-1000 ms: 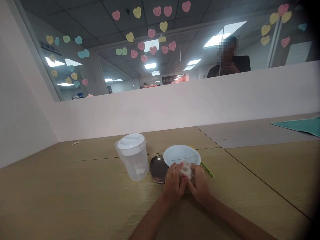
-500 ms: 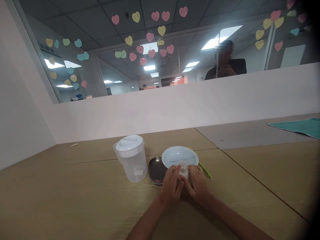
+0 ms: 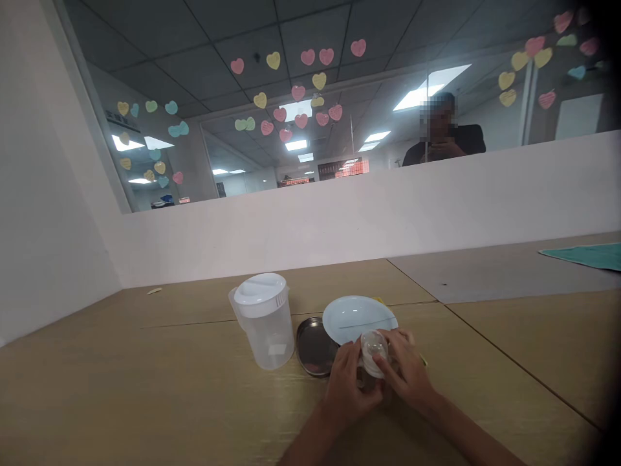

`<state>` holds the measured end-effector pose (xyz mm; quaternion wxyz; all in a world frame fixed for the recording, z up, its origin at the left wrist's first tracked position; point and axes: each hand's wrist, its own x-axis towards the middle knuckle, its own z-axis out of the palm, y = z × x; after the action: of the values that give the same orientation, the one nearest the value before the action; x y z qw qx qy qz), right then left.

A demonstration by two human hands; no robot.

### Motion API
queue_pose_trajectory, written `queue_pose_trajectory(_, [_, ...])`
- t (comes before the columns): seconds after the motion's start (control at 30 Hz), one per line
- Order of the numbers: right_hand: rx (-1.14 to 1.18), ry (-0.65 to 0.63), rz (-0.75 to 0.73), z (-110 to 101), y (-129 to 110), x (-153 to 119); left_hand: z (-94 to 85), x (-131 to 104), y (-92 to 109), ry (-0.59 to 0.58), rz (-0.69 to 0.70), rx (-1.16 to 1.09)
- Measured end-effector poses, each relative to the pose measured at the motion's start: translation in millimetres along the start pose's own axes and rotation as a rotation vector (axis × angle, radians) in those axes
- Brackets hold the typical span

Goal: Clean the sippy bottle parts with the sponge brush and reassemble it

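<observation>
Between my two hands is a small clear container with a domed top and a whitish band (image 3: 374, 353), tilted; its lower part is hidden by my fingers. My left hand (image 3: 350, 387) is closed around its left and lower side. My right hand (image 3: 408, 370) grips its right side, with the thumb across the front and fingers behind. Just beyond my hands lies a pale blue-white bowl (image 3: 356, 313). Left of my hands, a dark metal tray (image 3: 315, 353) rests partly under the bowl's edge. Only the end of a green utensil (image 3: 424, 360) shows beside my right hand.
A translucent pitcher with a white lid (image 3: 264, 323) stands left of the tray. A teal cloth (image 3: 589, 254) lies far right. A small pale piece (image 3: 154, 291) is at the back left. A white wall and a window with heart-shaped notes close off the back, reflecting a person.
My hands have lifted and tilted the clear container, and my right-hand fingers have moved around its side. The view has shifted, so everything sits slightly lower and further right.
</observation>
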<state>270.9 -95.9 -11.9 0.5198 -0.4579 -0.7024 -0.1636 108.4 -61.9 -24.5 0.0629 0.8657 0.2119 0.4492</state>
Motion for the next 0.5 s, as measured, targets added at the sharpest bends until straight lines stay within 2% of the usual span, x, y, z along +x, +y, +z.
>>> queue_pose_trajectory(0.1, [0.023,0.086,0.107,0.2,1.4,1.2,3.2,1.3,3.6,0.010,0.100,0.062])
queue_pose_trajectory(0.17, [0.038,0.123,0.104,-1.2,2.2,1.9,4.6,1.4,5.8,-0.007,0.132,0.073])
queue_pose_trajectory(0.23, [0.047,0.133,0.074,-2.4,1.9,0.8,4.5,1.4,7.1,-0.014,0.117,0.054])
queue_pose_trajectory(0.37, [0.131,0.185,0.125,-3.8,0.0,-4.9,-0.2,2.1,7.0,-0.042,0.043,-0.001])
queue_pose_trajectory(0.5, [0.187,0.408,0.182,-6.1,1.1,-2.2,-3.3,2.8,5.9,-0.052,-0.044,-0.033])
